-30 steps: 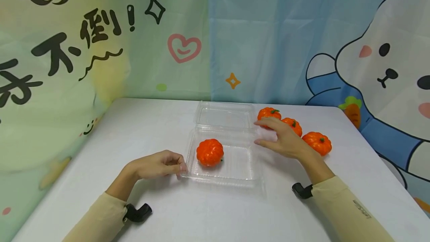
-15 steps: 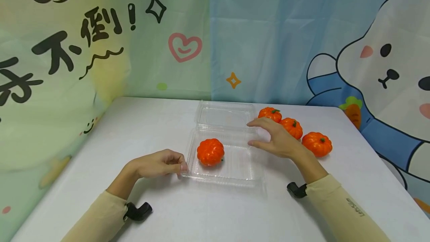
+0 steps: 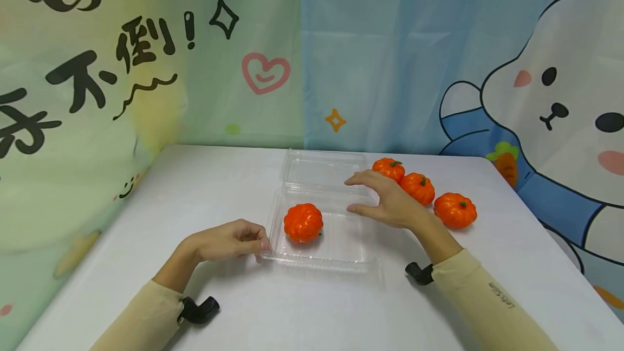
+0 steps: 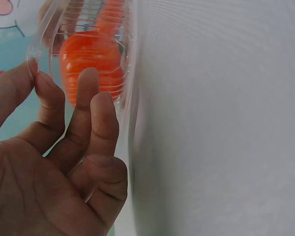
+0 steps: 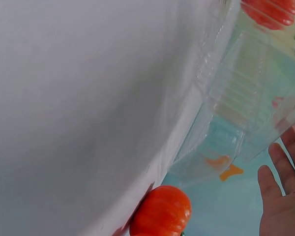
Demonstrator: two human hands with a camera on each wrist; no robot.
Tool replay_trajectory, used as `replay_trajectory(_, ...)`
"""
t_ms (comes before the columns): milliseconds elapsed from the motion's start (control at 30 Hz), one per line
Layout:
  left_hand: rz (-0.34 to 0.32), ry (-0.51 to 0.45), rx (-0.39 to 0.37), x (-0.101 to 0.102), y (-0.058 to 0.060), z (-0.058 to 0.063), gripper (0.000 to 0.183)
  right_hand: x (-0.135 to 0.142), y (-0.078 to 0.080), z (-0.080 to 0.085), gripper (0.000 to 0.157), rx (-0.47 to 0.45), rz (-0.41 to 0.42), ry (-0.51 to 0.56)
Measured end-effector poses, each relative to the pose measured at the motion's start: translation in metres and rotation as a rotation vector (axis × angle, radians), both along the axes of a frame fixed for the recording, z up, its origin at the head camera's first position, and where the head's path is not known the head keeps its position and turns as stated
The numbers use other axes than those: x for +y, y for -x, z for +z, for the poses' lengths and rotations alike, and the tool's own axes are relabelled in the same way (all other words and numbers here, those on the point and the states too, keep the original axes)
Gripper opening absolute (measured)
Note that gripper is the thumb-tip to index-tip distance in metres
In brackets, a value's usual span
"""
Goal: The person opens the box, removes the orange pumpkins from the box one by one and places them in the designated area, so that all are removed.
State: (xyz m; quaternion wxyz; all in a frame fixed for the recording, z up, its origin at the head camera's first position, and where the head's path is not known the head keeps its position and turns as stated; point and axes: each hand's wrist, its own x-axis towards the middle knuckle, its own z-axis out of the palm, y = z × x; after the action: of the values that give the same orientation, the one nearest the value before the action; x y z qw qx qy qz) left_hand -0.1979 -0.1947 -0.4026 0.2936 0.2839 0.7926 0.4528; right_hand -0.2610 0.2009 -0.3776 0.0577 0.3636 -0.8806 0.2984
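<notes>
A clear plastic clamshell box (image 3: 341,251) lies on the table with its lid (image 3: 324,169) folded back. One small orange pumpkin (image 3: 303,223) sits in the left part of its base; ridged clear plastic covers it in the left wrist view. My left hand (image 3: 234,240) pinches the box's near left corner, thumb and a finger on the rim (image 4: 34,51). Over the box's right side hovers my right hand (image 3: 387,199), fingers spread and nothing between them. In the right wrist view this hand (image 5: 284,201) shows only partly, next to the clear plastic.
Three more orange pumpkins stand right of the box: one at the back (image 3: 388,168), one in the middle (image 3: 417,188) partly behind my right hand, and one further right (image 3: 455,210). A printed cloth backdrop (image 3: 370,69) hangs behind the white table (image 3: 302,313).
My right hand has moved left, away from the pumpkins and over the right side of the box. The left hand keeps its hold on the corner. The head view has shifted slightly.
</notes>
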Motion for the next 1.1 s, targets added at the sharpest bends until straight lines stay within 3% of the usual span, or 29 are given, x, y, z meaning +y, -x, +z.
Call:
replay_trajectory(333, 0.005, 0.01, 0.013, 0.0, -0.002, 0.0, 0.02, -0.011, 0.002, -0.002, 0.047, 0.03, 0.069, 0.0)
replay_trajectory(833, 0.006, -0.002, 0.01, 0.0, 0.0, 0.0, 0.02, -0.036, 0.007, 0.002, 0.036, -0.026, 0.132, -0.008)
replay_trajectory(1100, -0.001, 0.0, 0.007, 0.0, -0.001, 0.001, 0.019, -0.044, 0.006, -0.005, 0.035, -0.014, 0.165, -0.01)
